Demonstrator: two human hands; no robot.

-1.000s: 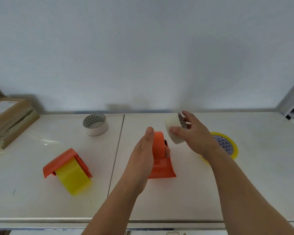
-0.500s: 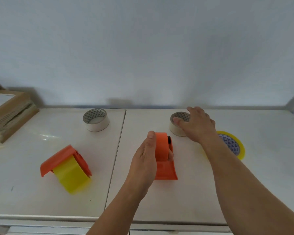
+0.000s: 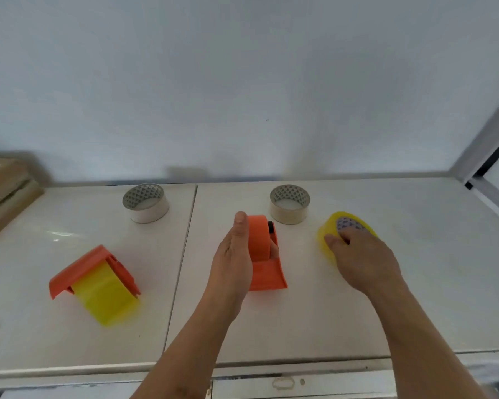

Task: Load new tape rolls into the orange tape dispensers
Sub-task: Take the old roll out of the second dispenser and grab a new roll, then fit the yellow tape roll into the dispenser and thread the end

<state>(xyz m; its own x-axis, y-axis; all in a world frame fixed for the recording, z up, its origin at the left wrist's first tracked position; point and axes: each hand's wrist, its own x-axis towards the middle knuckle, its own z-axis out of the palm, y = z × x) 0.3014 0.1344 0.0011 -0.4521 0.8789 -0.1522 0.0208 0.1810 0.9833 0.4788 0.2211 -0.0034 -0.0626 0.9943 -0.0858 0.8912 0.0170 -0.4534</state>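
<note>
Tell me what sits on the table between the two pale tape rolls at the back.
Nothing sits between the left pale roll and the right pale roll: the head view shows bare white table there, crossed only by the seam between its two panels.

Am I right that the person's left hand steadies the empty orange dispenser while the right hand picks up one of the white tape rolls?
Not quite. In the head view the right hand is gripping the yellow tape roll, not a white one; both white rolls sit untouched near the wall. The rest holds: the left hand steadies the empty orange dispenser.
</note>
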